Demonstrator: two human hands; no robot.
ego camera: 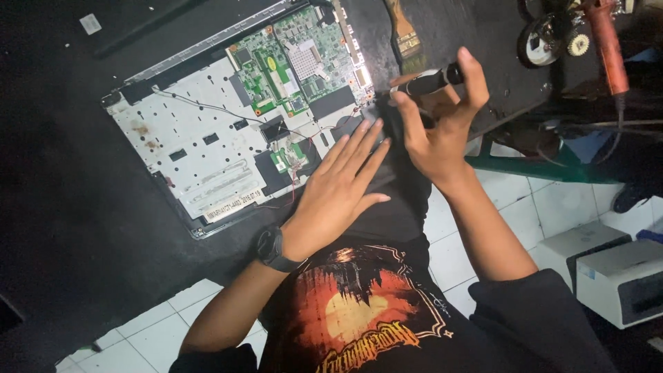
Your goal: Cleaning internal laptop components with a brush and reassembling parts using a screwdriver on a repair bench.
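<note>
On bench: opened laptop (228, 131); left hand (338, 190) flat, steadying it; right hand (435, 124) pinching screwdriver (429, 81). Keep tip vertical, pressure light.

Green circuit board (304, 62) on a silver-white laptop chassis (200, 148); black-and-white screwdriver (431, 79); black table (55, 173).

- Paintbrush (404, 34), wooden handle, lying on the dark worktable (55, 173).
- Soldering iron (608, 48), reddish handle, at the table's far corner.
- Two white boxes (608, 273) on the tiled floor (514, 207).
</note>
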